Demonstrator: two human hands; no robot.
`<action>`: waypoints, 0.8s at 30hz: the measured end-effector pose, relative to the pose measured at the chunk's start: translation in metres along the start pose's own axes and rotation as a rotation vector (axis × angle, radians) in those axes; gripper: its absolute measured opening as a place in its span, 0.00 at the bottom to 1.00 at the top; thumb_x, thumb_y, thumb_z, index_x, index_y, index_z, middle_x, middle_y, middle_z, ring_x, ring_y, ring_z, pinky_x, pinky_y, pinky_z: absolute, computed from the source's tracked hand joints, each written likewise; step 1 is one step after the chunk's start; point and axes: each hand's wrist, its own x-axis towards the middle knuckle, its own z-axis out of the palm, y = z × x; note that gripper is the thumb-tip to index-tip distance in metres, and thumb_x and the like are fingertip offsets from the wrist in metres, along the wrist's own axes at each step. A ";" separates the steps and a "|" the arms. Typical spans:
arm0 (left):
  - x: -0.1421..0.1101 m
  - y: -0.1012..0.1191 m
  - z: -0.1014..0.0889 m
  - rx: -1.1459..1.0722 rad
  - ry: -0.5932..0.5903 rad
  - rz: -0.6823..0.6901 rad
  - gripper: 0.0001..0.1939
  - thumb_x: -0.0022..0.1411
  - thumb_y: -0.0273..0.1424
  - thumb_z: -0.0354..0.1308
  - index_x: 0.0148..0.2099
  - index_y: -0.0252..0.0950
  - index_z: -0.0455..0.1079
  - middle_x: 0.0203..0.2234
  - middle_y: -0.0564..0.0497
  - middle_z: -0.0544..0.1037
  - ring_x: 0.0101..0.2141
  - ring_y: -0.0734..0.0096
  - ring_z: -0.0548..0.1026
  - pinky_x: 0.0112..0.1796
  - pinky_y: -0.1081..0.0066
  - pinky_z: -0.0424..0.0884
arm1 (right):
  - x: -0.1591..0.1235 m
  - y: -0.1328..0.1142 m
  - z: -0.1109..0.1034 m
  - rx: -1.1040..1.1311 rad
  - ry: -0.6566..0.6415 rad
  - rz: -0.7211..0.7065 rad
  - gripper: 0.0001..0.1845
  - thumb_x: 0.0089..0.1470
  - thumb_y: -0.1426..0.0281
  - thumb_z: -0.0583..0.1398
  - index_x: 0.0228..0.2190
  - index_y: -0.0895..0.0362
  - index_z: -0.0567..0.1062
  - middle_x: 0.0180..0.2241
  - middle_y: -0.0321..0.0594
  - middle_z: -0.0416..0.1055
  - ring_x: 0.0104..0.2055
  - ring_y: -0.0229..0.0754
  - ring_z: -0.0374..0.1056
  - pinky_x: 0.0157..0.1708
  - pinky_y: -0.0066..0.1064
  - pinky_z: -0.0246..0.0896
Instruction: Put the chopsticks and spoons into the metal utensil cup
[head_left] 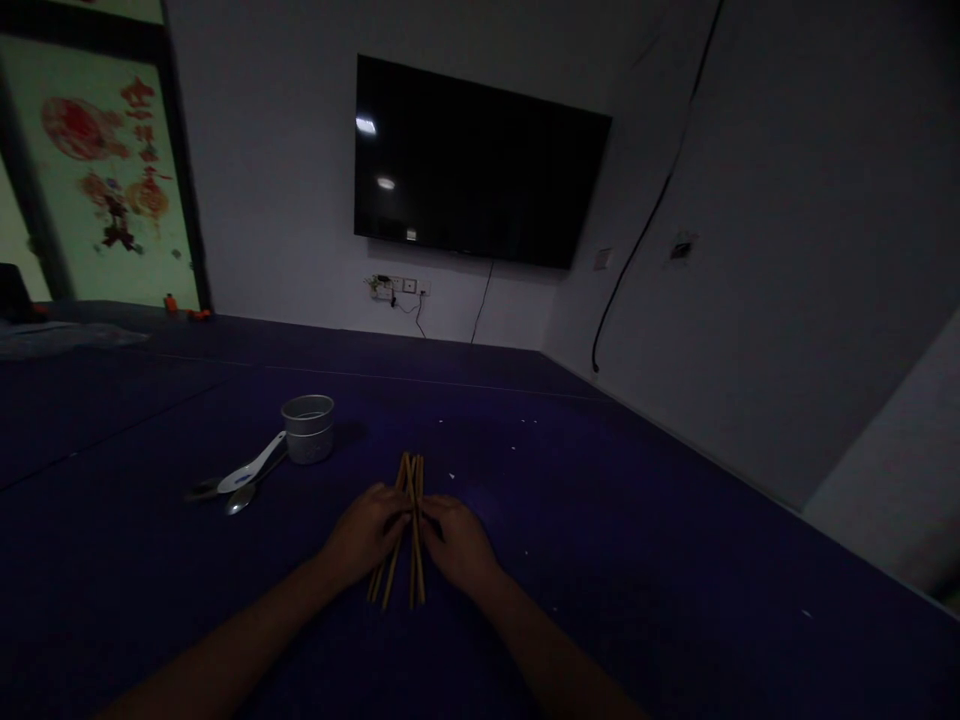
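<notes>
Several wooden chopsticks point(417, 575) lie in a loose, crossing bundle on the dark blue tabletop. From the left, my left hand point(367, 532) closes on the chopsticks near their middle. My right hand point(459, 540) pinches them from the opposite side, fingertips close to the left ones. Both thumbs and fingers hide part of the sticks. Up and to the left stands a grey metal cup point(308, 430). Beside the cup rest a white spoon point(253, 466) and a shiny metal spoon point(241, 497), with a dark utensil point(204, 490) partly under the white one.
The blue table point(637, 520) reaches to the walls, with small white scraps scattered on it. Clear plastic sheeting point(71, 342) lies at the far left. A large dark television point(480, 165) hangs on the wall, and a black cable point(652, 215) runs down at right.
</notes>
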 end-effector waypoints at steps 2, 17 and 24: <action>0.000 0.002 0.000 0.034 -0.010 0.025 0.16 0.60 0.25 0.48 0.46 0.41 0.72 0.40 0.50 0.78 0.42 0.66 0.71 0.46 0.65 0.65 | 0.000 -0.002 -0.001 -0.008 -0.014 -0.006 0.16 0.54 0.77 0.53 0.41 0.54 0.75 0.43 0.41 0.74 0.47 0.43 0.68 0.49 0.33 0.59; -0.005 0.009 -0.001 0.123 -0.116 0.040 0.18 0.64 0.32 0.48 0.56 0.44 0.65 0.49 0.49 0.73 0.48 0.62 0.65 0.46 0.61 0.60 | 0.000 0.004 0.003 -0.044 0.056 0.072 0.16 0.51 0.78 0.53 0.36 0.57 0.78 0.42 0.45 0.74 0.48 0.44 0.68 0.49 0.34 0.59; -0.004 0.008 -0.001 0.132 -0.119 0.037 0.18 0.63 0.34 0.48 0.54 0.44 0.67 0.52 0.48 0.72 0.50 0.61 0.65 0.48 0.58 0.60 | 0.000 0.009 0.006 -0.068 0.060 0.098 0.14 0.52 0.76 0.54 0.35 0.55 0.78 0.40 0.43 0.75 0.47 0.44 0.68 0.49 0.35 0.59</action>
